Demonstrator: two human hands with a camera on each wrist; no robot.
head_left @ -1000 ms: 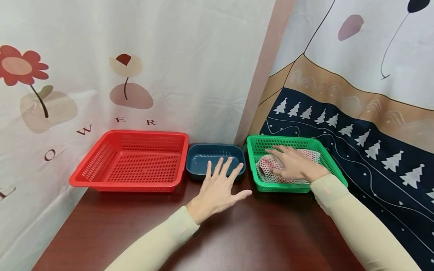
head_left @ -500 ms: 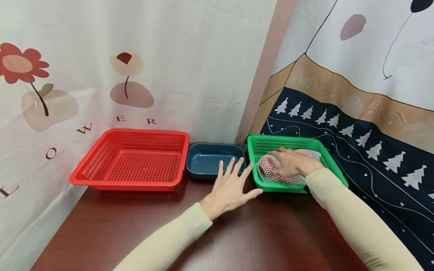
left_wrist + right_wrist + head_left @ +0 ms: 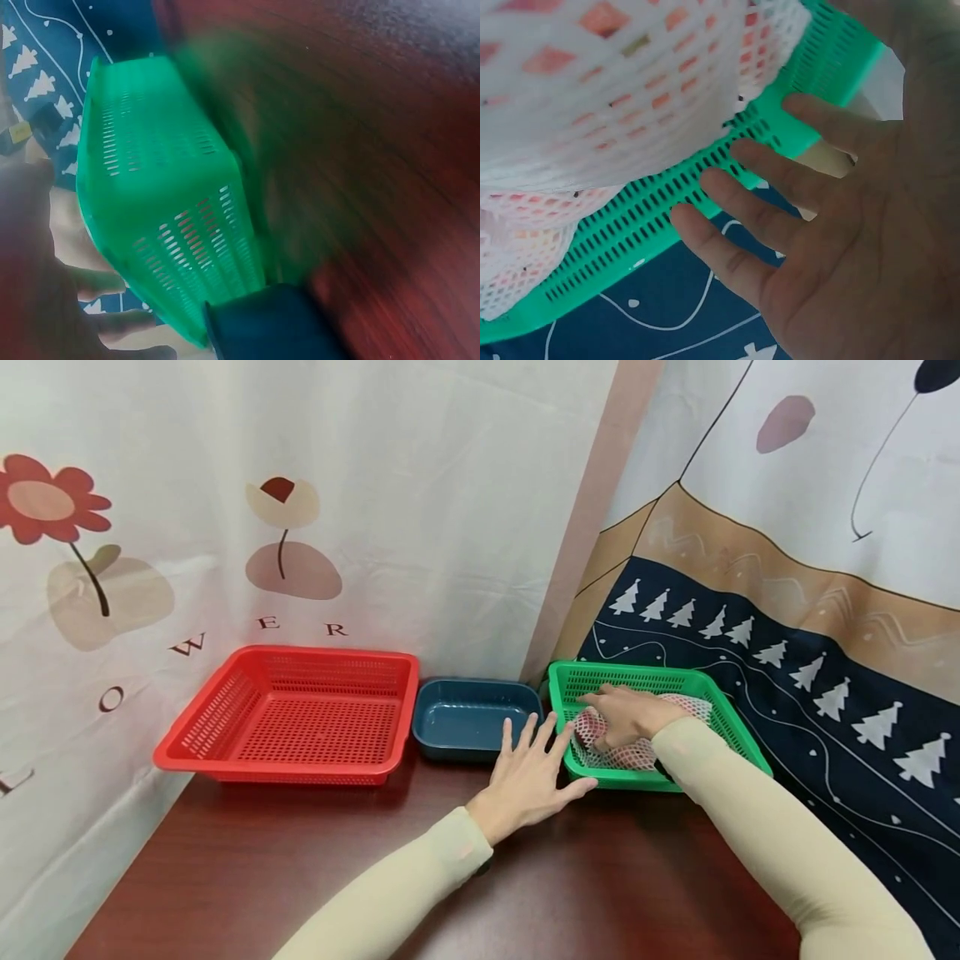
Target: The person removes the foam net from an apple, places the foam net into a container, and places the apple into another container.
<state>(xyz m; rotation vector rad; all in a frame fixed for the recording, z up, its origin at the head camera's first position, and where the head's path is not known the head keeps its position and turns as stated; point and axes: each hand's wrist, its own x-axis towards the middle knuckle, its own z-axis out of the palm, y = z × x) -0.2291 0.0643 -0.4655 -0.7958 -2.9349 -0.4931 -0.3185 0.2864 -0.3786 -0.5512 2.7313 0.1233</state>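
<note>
Reddish round fruits in white foam nets [image 3: 588, 728] lie inside a green plastic basket [image 3: 637, 670]. My right hand [image 3: 633, 714] is over them, palm down, and covers part of them. In the right wrist view its fingers [image 3: 772, 176] are spread and straight beside a netted fruit [image 3: 637, 90], not curled round it. My left hand [image 3: 522, 783] is spread in front of the blue dish [image 3: 453, 722], fingertips overlapping the dish's right end and the basket's near-left corner. It holds nothing. The left wrist view has that basket [image 3: 157, 172] beyond the left fingers [image 3: 124, 322].
A red plastic basket [image 3: 322, 727] stands at the left, with bare slotted bottom, beside the blue dish. All three containers are in a row at the back of the dark red-brown table [image 3: 300, 860]. Printed curtains [image 3: 420, 527] hang behind and to the right.
My left hand has shifted right, from in front of the blue dish toward the green basket. The right hand has moved slightly left over the netted fruits.
</note>
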